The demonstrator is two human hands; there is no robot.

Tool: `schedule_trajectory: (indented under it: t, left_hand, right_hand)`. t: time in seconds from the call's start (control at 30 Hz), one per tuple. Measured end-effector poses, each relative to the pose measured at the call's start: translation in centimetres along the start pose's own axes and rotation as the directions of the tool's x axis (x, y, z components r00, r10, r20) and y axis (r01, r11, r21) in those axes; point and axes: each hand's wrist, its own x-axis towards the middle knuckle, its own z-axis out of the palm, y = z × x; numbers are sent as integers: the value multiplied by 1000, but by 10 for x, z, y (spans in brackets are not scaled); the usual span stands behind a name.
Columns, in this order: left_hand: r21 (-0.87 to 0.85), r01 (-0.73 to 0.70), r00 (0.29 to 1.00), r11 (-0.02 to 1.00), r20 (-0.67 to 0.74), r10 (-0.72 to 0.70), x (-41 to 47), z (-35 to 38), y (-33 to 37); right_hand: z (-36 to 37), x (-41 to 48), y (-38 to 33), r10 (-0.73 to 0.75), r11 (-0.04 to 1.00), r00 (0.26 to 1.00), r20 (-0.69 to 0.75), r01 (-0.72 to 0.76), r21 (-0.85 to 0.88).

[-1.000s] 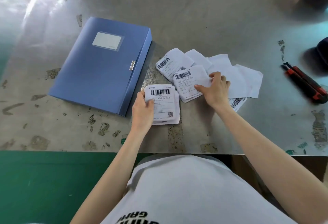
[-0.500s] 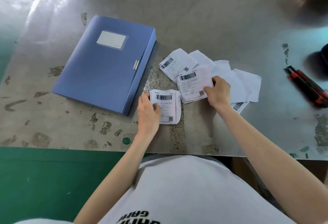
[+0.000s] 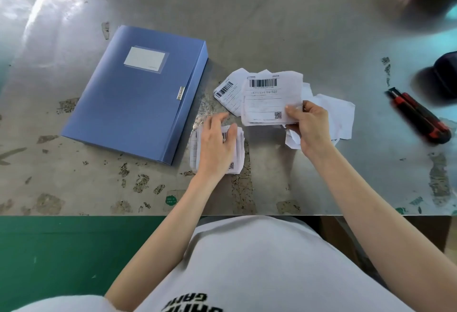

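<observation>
Steel table (image 3: 272, 27): right fingers (image 3: 293, 109) pinch label (image 3: 265, 99); left fingers (image 3: 215, 125) rest on stack (image 3: 239, 154).

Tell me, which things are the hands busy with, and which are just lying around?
In use: the barcode slip pinched by the right hand; the stack of slips under the left hand; the loose slips on the table.
Lying about: the blue file box, the red knife, the dark cap.

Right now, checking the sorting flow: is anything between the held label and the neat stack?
Yes: the left hand is spread over the label stack, covering most of its top. The right hand pinches the shipping label beyond it.
</observation>
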Motion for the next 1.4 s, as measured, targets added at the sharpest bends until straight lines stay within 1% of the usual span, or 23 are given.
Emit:
schedule_trajectory:
  t: [0.07,0.1,0.13,0.2,0.23,0.3,0.37,0.43,0.6,0.73,0.83,1.0,1.03,1.1,1.2,1.3,1.4]
  left_hand:
    - [-277,106,993,955,85,-86,3,-1,14]
    - [-354,167,984,920,111,-136,5,-1,17]
    - [-378,224,973,898,132,-188,8,0,18]
    - [-374,279,959,885,149,-239,11,0,19]
    - [-396,291,956,871,155,-250,12,0,17]
    - [-450,320,947,834,169,-272,11,0,14]
    - [-452,336,942,826,164,-293,9,-3,11]
    - [-475,355,934,805,147,-325,6,-4,7]
    - [-511,340,936,789,106,-335,1,-9,3]
    - [-568,346,928,747,92,-360,-2,-14,-1]
    - [-525,361,919,771,62,-388,-3,-18,-7]
    - [-429,365,923,826,48,-382,-7,-21,-14]
    - [-414,364,924,835,46,-380,-7,-23,-15]
    - [-438,344,931,831,45,-361,-9,-26,-16]
    - [-555,297,943,777,41,-331,-12,-29,-14]
    - [-631,315,921,709,24,-388,-13,-32,-14]
    - [-643,358,899,677,42,-435,-10,-35,-17]
  right_hand:
    - [1,-5,1,31,997,997,72,-35,63]
    - [2,-8,2,41,997,994,104,-48,68]
    - [2,-11,3,47,997,990,132,-56,62]
    - [2,-15,5,47,997,985,165,-57,58]
    - [2,-17,5,44,997,986,159,-54,58]
    - [2,-18,6,35,998,993,115,-41,48]
    - [1,-19,7,35,999,997,75,-36,19]
    - [1,-20,8,47,999,997,65,-47,6]
    - [5,-23,13,76,997,997,15,-76,32]
    - [7,-23,15,95,992,995,-17,-93,86]
    - [9,-24,18,81,996,997,10,-81,43]
    - [20,-31,24,41,998,988,147,-34,-50]
    - [22,-32,25,36,997,987,155,-25,-71]
    - [25,-32,24,35,996,989,143,-24,-83]
    - [27,-32,24,38,997,995,96,-31,-72]
    - [26,-29,24,29,999,998,48,-28,-24]
    - [23,-25,21,53,998,998,36,-54,38]
